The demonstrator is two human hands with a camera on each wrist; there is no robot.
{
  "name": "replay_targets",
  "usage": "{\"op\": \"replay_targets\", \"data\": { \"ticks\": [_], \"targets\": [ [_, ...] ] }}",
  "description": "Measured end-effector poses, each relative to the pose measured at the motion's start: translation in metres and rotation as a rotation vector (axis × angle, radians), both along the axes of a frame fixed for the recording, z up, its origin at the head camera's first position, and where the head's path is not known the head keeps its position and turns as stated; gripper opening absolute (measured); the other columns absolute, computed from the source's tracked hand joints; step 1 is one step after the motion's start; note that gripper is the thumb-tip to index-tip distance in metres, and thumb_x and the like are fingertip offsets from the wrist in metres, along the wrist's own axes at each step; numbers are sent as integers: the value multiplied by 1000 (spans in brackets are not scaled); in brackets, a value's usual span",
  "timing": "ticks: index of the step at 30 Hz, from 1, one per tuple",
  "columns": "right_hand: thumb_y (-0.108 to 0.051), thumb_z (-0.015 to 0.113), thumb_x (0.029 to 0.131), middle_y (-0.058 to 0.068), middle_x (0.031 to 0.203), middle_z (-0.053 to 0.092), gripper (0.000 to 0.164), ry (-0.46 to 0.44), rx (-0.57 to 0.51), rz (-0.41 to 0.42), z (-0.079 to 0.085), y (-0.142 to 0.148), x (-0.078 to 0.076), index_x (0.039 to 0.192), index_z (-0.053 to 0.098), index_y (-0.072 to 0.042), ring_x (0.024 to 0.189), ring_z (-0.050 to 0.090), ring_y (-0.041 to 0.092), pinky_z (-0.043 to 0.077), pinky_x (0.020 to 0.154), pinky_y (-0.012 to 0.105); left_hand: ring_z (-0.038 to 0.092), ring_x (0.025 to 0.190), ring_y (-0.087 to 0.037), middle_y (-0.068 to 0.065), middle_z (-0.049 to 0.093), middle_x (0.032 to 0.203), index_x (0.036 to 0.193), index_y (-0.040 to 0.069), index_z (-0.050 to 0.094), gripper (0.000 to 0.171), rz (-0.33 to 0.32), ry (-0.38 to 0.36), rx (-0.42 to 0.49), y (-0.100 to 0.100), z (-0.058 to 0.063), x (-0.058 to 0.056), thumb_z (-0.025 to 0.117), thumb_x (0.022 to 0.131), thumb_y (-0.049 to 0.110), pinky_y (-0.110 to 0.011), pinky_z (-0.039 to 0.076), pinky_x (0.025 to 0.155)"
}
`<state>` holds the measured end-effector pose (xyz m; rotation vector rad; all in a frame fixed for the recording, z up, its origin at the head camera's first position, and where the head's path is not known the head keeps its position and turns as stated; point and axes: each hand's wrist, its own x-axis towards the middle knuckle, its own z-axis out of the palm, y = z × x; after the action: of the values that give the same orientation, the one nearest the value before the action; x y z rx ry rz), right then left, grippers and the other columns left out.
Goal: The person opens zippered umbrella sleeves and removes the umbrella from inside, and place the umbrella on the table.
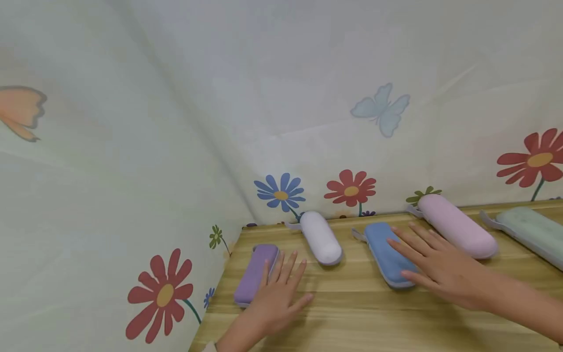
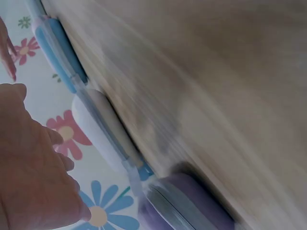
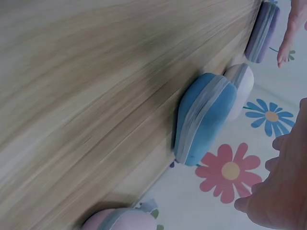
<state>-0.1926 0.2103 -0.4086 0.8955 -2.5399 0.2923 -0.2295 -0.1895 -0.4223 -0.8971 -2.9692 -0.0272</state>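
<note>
My left hand (image 1: pixel 277 303), fingers spread and straight, hovers beside and partly over a purple zippered case (image 1: pixel 257 274) and holds nothing. My right hand (image 1: pixel 446 266) is spread as well, partly covering a blue zippered case (image 1: pixel 384 252). In the right wrist view a gap shows between that hand (image 3: pixel 283 177) and the blue case (image 3: pixel 206 120). Between the two hands, farther back, lies a white case (image 1: pixel 321 239). A pink case (image 1: pixel 457 227) rests behind the right hand, and a pale green case (image 1: pixel 534 232) lies at the far right, cut off by the frame.
The cases lie on a wood-grain tabletop (image 1: pixel 352 313). Behind it and along its left side hangs a pale cloth (image 1: pixel 308 122) printed with flowers and butterflies. Grey wrist straps stick out from several cases, such as the strap (image 1: pixel 358 234) of the blue one.
</note>
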Motion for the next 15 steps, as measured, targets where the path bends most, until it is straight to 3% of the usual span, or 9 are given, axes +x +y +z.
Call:
{"op": "replay_targets", "data": {
  "ticks": [5, 10, 13, 15],
  "targets": [
    [-42, 55, 104, 4, 168, 22, 69, -55, -6, 4, 5, -9, -3, 163, 24, -26, 153, 17, 39, -17, 116, 21, -3, 156, -37, -4, 0, 171, 164, 20, 22, 73, 31, -20, 19, -10, 0, 4, 33, 105, 62, -67, -4, 118],
    [-46, 48, 107, 7, 167, 25, 64, -163, -26, 8, 9, -19, -5, 163, 23, -29, 152, 19, 41, -13, 118, 21, 0, 156, -37, -4, 3, 171, 163, 22, 28, 70, 50, 20, 13, -15, 2, 6, 35, 105, 60, -67, -4, 118],
    [-48, 46, 107, 8, 167, 26, 63, -194, -33, 17, 8, -24, -7, 163, 25, -28, 153, 19, 40, -8, 120, 22, 2, 156, -36, -4, 5, 171, 162, 23, 30, 69, 63, 53, -3, -18, 2, 7, 37, 105, 60, -67, -2, 118],
    [-48, 45, 107, 8, 167, 26, 63, -202, -23, 20, 7, -25, -8, 163, 27, -25, 152, 19, 41, -12, 117, 18, 3, 156, -36, -4, 6, 171, 162, 23, 29, 69, 71, 58, -11, -20, 3, 8, 38, 105, 60, -67, -1, 118]
  ]
}}
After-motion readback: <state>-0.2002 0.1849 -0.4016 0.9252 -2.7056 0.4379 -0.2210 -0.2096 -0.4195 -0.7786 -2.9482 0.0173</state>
